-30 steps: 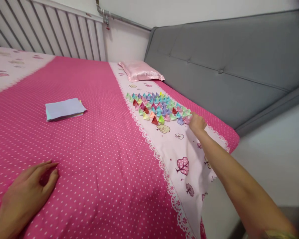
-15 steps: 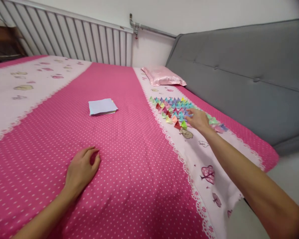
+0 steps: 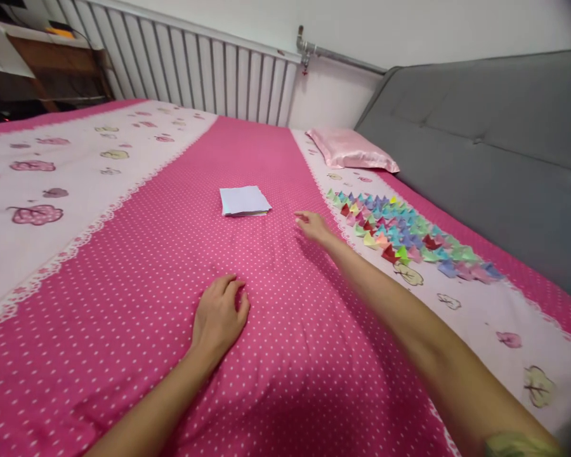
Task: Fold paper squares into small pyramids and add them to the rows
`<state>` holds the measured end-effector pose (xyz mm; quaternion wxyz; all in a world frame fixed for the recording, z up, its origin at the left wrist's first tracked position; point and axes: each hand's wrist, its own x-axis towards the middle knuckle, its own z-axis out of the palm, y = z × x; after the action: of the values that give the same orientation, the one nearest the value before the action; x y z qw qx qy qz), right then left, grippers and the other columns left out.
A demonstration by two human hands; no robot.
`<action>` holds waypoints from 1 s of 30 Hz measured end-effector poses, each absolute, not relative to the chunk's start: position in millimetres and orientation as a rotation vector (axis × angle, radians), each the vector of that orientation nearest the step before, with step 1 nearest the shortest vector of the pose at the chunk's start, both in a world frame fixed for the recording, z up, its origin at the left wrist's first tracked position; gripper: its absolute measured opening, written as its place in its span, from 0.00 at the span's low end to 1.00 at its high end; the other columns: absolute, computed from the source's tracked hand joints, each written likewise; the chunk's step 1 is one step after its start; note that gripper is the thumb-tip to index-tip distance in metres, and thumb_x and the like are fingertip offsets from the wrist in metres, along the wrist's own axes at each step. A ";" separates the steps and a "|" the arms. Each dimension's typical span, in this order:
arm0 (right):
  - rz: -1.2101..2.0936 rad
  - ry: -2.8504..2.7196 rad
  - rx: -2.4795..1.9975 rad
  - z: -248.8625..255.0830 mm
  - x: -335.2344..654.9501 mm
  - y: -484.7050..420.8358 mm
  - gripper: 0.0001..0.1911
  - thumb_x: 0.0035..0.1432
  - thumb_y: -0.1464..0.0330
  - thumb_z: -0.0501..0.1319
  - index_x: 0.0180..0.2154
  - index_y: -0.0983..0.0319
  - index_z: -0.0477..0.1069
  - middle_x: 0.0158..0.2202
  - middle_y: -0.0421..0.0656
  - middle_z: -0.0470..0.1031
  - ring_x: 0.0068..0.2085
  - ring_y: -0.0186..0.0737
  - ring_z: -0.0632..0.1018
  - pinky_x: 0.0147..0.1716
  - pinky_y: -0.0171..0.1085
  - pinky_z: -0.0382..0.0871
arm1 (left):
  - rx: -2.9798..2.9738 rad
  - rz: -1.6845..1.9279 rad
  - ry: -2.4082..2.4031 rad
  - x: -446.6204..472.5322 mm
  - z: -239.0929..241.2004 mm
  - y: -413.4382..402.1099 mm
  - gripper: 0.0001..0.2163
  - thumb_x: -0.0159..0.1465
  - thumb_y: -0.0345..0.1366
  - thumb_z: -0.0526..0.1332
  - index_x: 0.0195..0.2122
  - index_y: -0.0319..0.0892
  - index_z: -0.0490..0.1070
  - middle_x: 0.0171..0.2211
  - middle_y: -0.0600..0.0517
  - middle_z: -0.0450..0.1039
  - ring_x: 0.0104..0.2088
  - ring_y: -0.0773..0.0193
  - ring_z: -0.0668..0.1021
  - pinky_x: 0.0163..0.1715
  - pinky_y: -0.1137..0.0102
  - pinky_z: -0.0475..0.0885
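Observation:
My left hand (image 3: 220, 311) rests on the pink dotted bedsheet (image 3: 285, 343), its fingers loosely curved and apart, with nothing in them. Over the sheet, my right hand (image 3: 313, 225) hangs with fingers apart and holds nothing. It is between a stack of pale square paper (image 3: 245, 200) on its left and a block of small folded paper pieces (image 3: 400, 228) on its right. Those pieces are in many colours and stand in close rows on the white printed strip of the sheet. The top sheet of the stack is pale lilac.
A pink satin pillow (image 3: 352, 150) lies behind the folded pieces. The grey padded headboard (image 3: 480, 127) runs along the right. A white radiator (image 3: 209, 70) and a metal pipe (image 3: 345, 56) line the back wall. At the far left is a wooden table (image 3: 52, 60).
My right hand has left the folded pieces and moved left toward the paper stack. The view has turned left, so everything appears farther right. My left hand stays resting on the sheet.

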<state>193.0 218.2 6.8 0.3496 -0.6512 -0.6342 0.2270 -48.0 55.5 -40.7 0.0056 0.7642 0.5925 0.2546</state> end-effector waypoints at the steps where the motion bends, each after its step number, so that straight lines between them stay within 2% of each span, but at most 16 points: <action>1: 0.663 -1.594 -1.664 2.2 180.9 225.6 0.14 0.58 0.72 0.58 0.46 0.61 0.73 0.45 0.45 0.76 0.44 0.39 0.76 0.47 0.40 0.67 | 2.392 0.794 1.850 -47.6 -41.0 55.1 0.14 0.63 0.37 0.52 0.45 0.37 0.71 0.48 0.43 0.71 0.48 0.54 0.73 0.49 0.59 0.68; 6: 0.965 -1.278 -1.598 -15.7 134.3 259.8 0.12 0.63 0.68 0.55 0.46 0.63 0.70 0.44 0.45 0.74 0.39 0.36 0.77 0.37 0.38 0.72 | 2.378 0.789 1.847 -46.0 -42.4 52.9 0.13 0.63 0.35 0.52 0.45 0.37 0.70 0.47 0.43 0.71 0.47 0.53 0.72 0.49 0.58 0.69; 12: 1.124 -0.986 -1.541 -24.2 117.9 288.3 0.15 0.62 0.64 0.57 0.48 0.64 0.66 0.47 0.46 0.70 0.43 0.40 0.75 0.41 0.44 0.72 | 2.384 0.815 1.845 -44.4 -43.6 51.1 0.12 0.62 0.34 0.53 0.44 0.37 0.70 0.46 0.43 0.70 0.46 0.53 0.72 0.48 0.58 0.69; 21: 1.239 -0.776 -1.468 -13.8 114.3 293.3 0.15 0.61 0.64 0.57 0.48 0.64 0.66 0.47 0.46 0.70 0.43 0.41 0.75 0.40 0.44 0.72 | 2.381 0.819 1.846 -43.9 -43.9 50.2 0.11 0.62 0.33 0.53 0.43 0.37 0.70 0.45 0.43 0.71 0.45 0.54 0.72 0.47 0.58 0.69; 25: 1.302 -0.730 -1.377 -1.0 128.1 272.9 0.07 0.63 0.67 0.54 0.37 0.63 0.70 0.37 0.40 0.74 0.35 0.32 0.75 0.36 0.34 0.72 | 2.377 0.824 1.848 -43.6 -44.6 50.0 0.11 0.63 0.33 0.52 0.43 0.37 0.70 0.45 0.43 0.71 0.45 0.54 0.72 0.48 0.58 0.69; 27: 1.356 -0.727 -1.325 6.6 141.3 253.1 0.10 0.64 0.69 0.53 0.31 0.61 0.69 0.33 0.38 0.74 0.33 0.28 0.75 0.36 0.29 0.71 | 2.371 0.817 1.852 -43.2 -44.4 50.1 0.12 0.63 0.34 0.52 0.43 0.37 0.70 0.46 0.43 0.71 0.46 0.54 0.72 0.48 0.58 0.69; 30: 1.430 -0.741 -1.260 16.0 166.7 212.5 0.12 0.63 0.70 0.52 0.29 0.60 0.70 0.33 0.41 0.75 0.36 0.30 0.76 0.40 0.29 0.72 | 2.366 0.786 1.874 -42.5 -42.8 50.4 0.14 0.64 0.36 0.52 0.46 0.36 0.70 0.49 0.42 0.70 0.48 0.53 0.72 0.49 0.57 0.68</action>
<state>166.7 212.5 16.0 0.5211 -0.5258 -0.3094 0.5969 -42.5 50.4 -42.8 0.0115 0.7585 0.6009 0.2520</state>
